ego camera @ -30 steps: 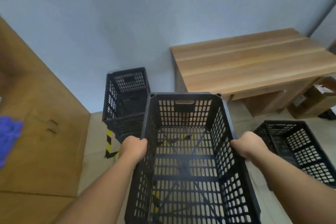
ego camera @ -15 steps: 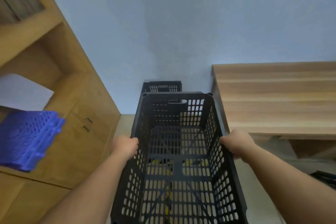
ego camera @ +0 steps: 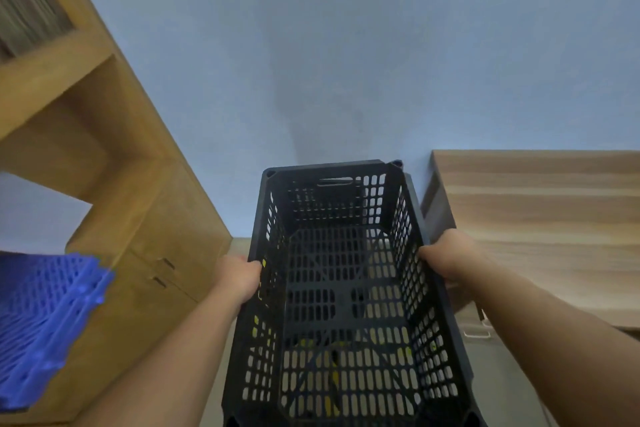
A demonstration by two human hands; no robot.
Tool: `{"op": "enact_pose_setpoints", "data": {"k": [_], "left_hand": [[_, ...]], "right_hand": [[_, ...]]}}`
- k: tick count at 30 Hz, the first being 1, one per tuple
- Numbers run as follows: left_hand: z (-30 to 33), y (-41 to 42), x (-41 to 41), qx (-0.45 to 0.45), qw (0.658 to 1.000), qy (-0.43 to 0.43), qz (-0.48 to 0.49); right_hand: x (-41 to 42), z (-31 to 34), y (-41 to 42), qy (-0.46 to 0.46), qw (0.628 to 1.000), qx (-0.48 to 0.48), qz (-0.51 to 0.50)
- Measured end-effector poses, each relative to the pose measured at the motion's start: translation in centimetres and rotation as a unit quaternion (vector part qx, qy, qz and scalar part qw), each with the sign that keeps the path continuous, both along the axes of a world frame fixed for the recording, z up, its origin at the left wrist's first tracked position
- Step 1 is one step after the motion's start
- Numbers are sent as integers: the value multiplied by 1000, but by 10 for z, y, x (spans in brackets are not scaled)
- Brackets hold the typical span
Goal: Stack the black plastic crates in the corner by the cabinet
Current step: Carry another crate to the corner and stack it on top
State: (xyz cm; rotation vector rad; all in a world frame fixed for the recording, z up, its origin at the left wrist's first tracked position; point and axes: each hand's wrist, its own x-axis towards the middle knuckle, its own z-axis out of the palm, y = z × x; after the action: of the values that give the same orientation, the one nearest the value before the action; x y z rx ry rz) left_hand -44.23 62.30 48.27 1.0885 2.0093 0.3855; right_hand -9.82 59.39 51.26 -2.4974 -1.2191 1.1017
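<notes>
Black plastic crate (ego camera: 341, 291) held between cabinet (ego camera: 145, 253) and table (ego camera: 540, 218), left hand (ego camera: 239, 279) and right hand (ego camera: 446, 258) fingers curled round its side rims.

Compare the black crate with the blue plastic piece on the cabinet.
The black crate is gripped by the left hand and right hand; the blue plastic piece rests on the wooden cabinet. The crate is centred and open-topped; the blue piece lies flat at the left edge. Both are perforated plastic.
</notes>
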Motion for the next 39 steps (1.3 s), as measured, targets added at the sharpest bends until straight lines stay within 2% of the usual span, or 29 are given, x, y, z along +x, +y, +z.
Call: {"op": "enact_pose_setpoints", "data": {"k": [12,17,26,39], "left_hand": [[-8,145,-18,-16,999,20,-42],[-15,192,-10,-29,999,28,-29],[-30,249,7,-48,998,8,29],[-61,307,-7,-66,997,27,-13]], "right_hand": [[-22,-18,117,-3,999,-7,-34],[-17,-37,171,13,1000,-9,-26],[-7,-62,250,15,999,-29,-10],[-24,-92,293,-32,998,-40,-25]]}}
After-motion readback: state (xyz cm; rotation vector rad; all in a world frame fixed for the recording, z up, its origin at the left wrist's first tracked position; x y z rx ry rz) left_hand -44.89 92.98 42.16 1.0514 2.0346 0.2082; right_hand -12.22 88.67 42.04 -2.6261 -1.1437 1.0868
